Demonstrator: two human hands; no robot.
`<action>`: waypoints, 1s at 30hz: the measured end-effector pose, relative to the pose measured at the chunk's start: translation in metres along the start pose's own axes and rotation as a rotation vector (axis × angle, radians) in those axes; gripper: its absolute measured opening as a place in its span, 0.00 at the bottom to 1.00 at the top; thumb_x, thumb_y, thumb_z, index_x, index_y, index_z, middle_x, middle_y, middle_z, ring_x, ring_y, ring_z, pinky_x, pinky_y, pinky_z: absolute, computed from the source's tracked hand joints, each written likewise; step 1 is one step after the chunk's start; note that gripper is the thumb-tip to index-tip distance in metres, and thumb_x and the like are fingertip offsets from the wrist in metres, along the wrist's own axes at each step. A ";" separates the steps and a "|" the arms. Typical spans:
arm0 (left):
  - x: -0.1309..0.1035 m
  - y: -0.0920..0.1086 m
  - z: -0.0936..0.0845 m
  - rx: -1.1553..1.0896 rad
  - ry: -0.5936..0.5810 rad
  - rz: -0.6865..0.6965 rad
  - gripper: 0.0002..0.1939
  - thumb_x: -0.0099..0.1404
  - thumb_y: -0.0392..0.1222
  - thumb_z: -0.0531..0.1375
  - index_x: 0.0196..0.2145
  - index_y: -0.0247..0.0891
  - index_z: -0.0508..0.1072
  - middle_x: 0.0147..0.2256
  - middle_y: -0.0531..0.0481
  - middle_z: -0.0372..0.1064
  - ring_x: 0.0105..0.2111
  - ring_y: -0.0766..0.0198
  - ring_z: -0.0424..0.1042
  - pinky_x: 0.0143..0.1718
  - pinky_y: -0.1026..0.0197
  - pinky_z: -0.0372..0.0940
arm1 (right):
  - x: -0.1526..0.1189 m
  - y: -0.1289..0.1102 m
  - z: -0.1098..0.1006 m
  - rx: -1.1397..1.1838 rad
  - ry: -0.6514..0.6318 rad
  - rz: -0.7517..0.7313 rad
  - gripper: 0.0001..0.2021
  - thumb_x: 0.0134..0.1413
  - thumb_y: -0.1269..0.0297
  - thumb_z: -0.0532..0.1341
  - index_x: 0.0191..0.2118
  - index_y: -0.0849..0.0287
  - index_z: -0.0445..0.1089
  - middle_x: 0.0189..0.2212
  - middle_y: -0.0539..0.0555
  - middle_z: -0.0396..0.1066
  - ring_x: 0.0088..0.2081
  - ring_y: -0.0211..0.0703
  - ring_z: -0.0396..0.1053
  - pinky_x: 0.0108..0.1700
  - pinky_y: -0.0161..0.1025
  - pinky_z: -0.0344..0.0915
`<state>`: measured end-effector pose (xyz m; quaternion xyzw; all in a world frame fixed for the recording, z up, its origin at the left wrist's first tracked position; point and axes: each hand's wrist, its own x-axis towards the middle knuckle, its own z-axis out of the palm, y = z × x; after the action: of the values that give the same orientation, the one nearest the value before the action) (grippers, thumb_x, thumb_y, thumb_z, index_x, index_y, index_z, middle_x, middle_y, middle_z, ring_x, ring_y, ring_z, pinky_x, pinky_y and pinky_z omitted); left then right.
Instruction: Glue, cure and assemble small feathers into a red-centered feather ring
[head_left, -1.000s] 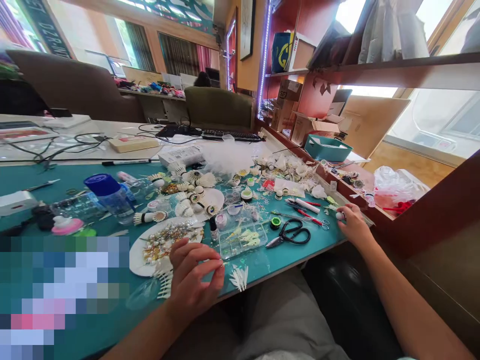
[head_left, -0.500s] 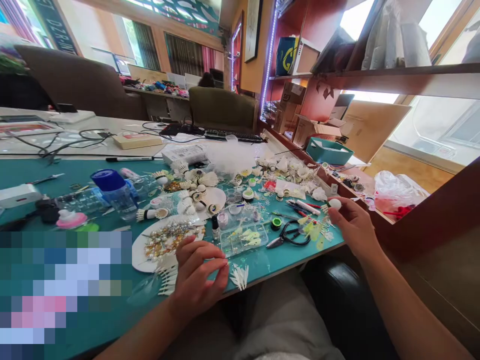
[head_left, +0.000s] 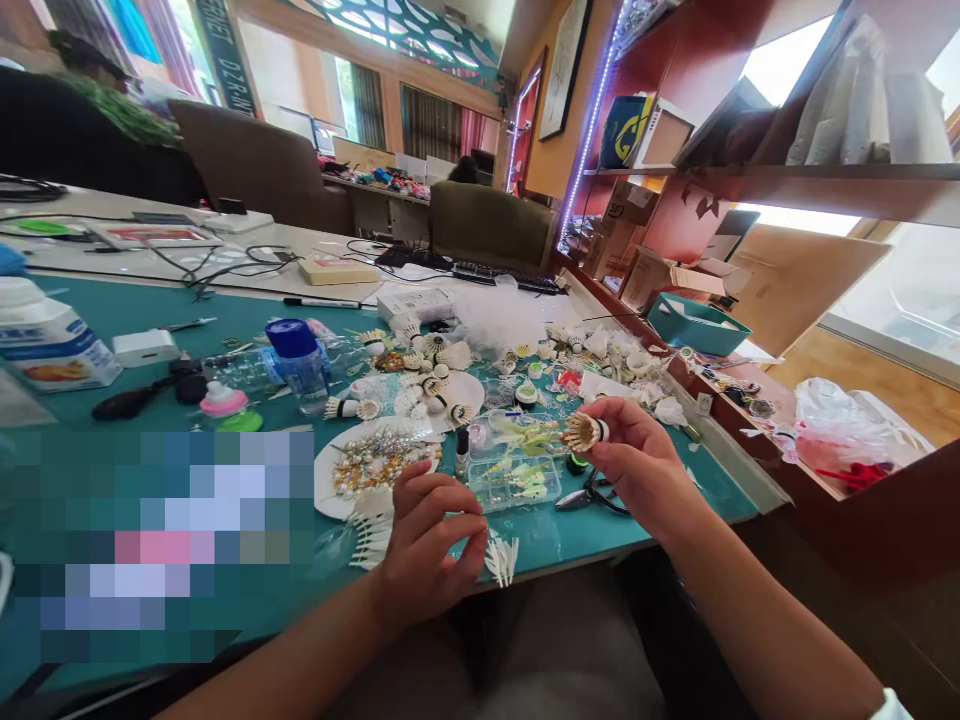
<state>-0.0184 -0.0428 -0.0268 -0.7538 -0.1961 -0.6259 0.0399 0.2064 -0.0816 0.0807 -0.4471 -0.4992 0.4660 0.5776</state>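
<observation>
Head view: holds a short, flared shuttlecock [head_left: 587, 432] with a dark band between the bent thumb and fingers of the right hand [head_left: 637, 462], raised over the teal surface [head_left: 240, 300], open end towards the left. Just beside that open end, shows yellow-green feather-like pieces [head_left: 534, 432]; cannot tell about contact with the shuttlecock.

Brings thumb and index fingertip nearly together on the left hand [head_left: 431, 545], with the other fingers curled loosely; too small to tell about any hold on something tiny. Hovers near the front edge, between a white plate [head_left: 325, 482] of beads and a fan of white feathers [head_left: 502, 560]. Beyond, shows a clear compartment box [head_left: 487, 488] with yellow-green pieces inside, just beside a small black-capped bottle [head_left: 462, 452]. Partly hides black-handled scissors [head_left: 576, 498] behind the right hand.
</observation>
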 end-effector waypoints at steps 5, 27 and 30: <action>-0.003 -0.002 -0.001 -0.008 -0.016 -0.014 0.10 0.61 0.28 0.61 0.33 0.44 0.69 0.27 0.54 0.73 0.34 0.59 0.70 0.54 0.44 0.63 | 0.001 0.008 0.012 0.117 -0.052 -0.058 0.14 0.39 0.72 0.71 0.36 0.53 0.74 0.41 0.50 0.74 0.39 0.39 0.69 0.39 0.34 0.67; 0.003 -0.011 -0.008 0.040 -0.110 0.012 0.13 0.57 0.26 0.62 0.32 0.45 0.69 0.26 0.56 0.71 0.32 0.59 0.68 0.49 0.47 0.63 | 0.004 0.022 -0.016 0.357 -0.270 0.060 0.12 0.45 0.69 0.71 0.34 0.54 0.69 0.39 0.50 0.70 0.35 0.37 0.74 0.43 0.38 0.74; -0.001 -0.013 -0.009 0.047 -0.107 -0.021 0.12 0.57 0.28 0.63 0.31 0.46 0.69 0.26 0.56 0.72 0.33 0.59 0.68 0.49 0.47 0.64 | 0.005 0.020 -0.017 0.354 -0.261 0.088 0.13 0.44 0.68 0.71 0.36 0.53 0.69 0.39 0.50 0.70 0.35 0.38 0.75 0.42 0.39 0.74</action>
<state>-0.0312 -0.0339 -0.0286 -0.7831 -0.2205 -0.5801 0.0405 0.2221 -0.0744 0.0596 -0.2958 -0.4602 0.6252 0.5566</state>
